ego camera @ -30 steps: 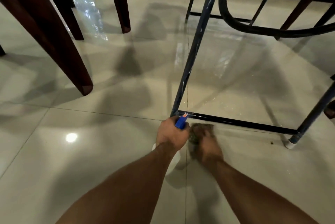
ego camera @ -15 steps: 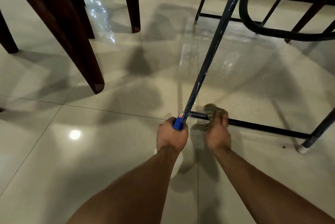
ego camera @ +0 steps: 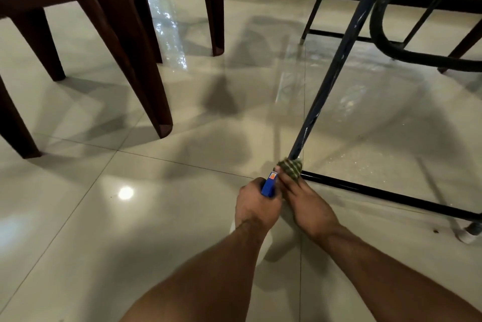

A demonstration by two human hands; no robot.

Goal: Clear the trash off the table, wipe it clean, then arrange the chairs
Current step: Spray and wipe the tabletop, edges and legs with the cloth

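I am looking under the table at its dark blue metal leg (ego camera: 336,68), which slants down to a black crossbar (ego camera: 378,192) near the floor. My right hand (ego camera: 307,207) holds a greenish checked cloth (ego camera: 290,167) wrapped against the foot of that leg, where it meets the crossbar. My left hand (ego camera: 257,207) grips a spray bottle with a blue nozzle head (ego camera: 270,186); the white bottle body (ego camera: 263,241) is mostly hidden under my forearm. The two hands touch side by side.
Dark brown chair legs (ego camera: 135,61) stand on the glossy beige tile floor at the left and top. More black metal frame bars (ego camera: 407,53) and a white-capped table foot (ego camera: 467,237) lie to the right. Small crumbs dot the floor near that foot.
My right hand slid the cloth left along the crossbar to the foot of the slanted leg. My left hand kept hold of the spray bottle; the view shifted slightly.
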